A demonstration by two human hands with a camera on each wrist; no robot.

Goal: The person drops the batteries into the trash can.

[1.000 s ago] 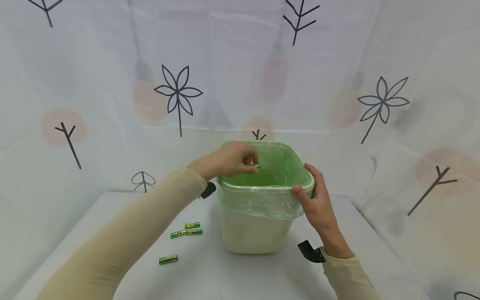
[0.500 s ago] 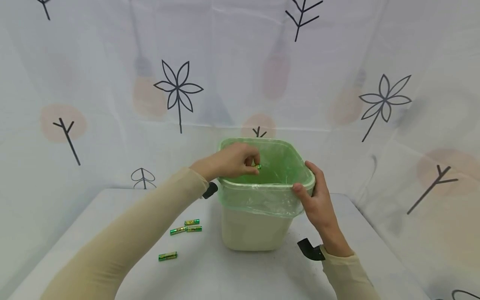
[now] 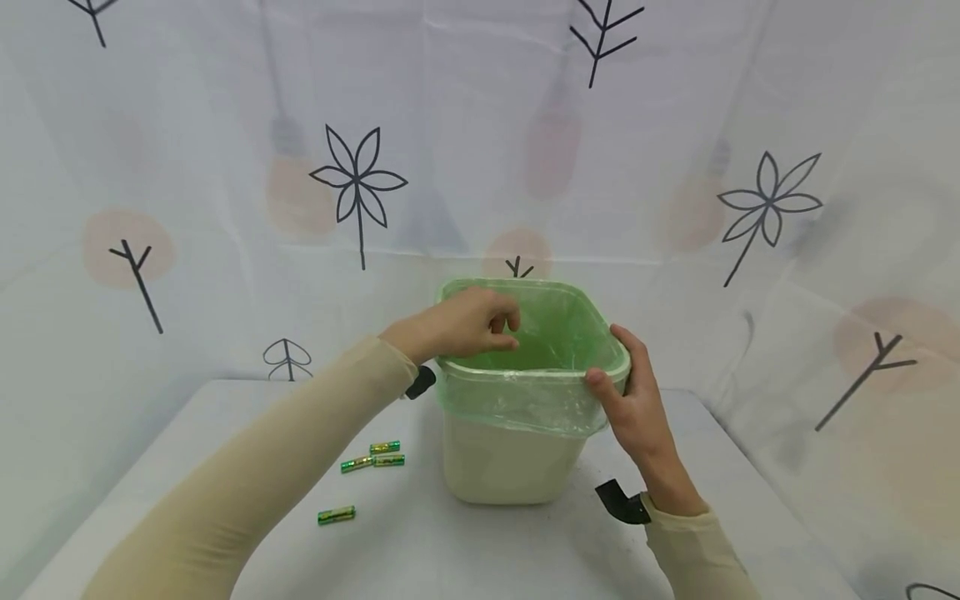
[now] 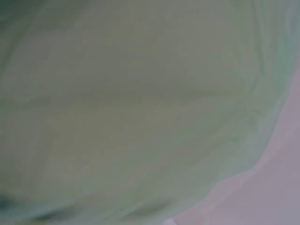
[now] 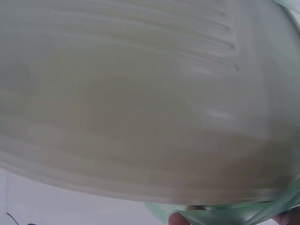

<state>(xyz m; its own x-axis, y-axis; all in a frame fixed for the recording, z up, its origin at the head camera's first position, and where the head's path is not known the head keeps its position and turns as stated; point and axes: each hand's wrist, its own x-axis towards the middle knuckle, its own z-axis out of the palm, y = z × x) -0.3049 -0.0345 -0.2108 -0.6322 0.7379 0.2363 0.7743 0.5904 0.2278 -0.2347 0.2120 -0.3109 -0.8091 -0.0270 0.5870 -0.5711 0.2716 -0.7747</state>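
In the head view a cream bin (image 3: 510,471) stands upright on the table, a thin green plastic bag (image 3: 525,404) folded over its rim. My left hand (image 3: 468,323) hangs over the bin's mouth, thumb and bent fingers apart, with nothing visible between them. At the right corner my right hand (image 3: 637,408) grips the rim through the bag, thumb in front. Left of the bin lie several green and gold batteries (image 3: 388,459), one (image 3: 336,515) nearer the front. Blurred green bag (image 4: 253,117) fills the left wrist view. The bin's wall (image 5: 117,108) dominates the right wrist view, with a fingertip (image 5: 178,219) below.
The white table (image 3: 450,558) carries the bin and batteries. Behind it hangs a pale cloth (image 3: 465,125) printed with plants. Black wrist mounts (image 3: 622,504) stick out from the beige sleeves.
The battery that was pinched in my left hand has left the fingers and is out of sight. My left hand stays over the bin; the right keeps its grip.
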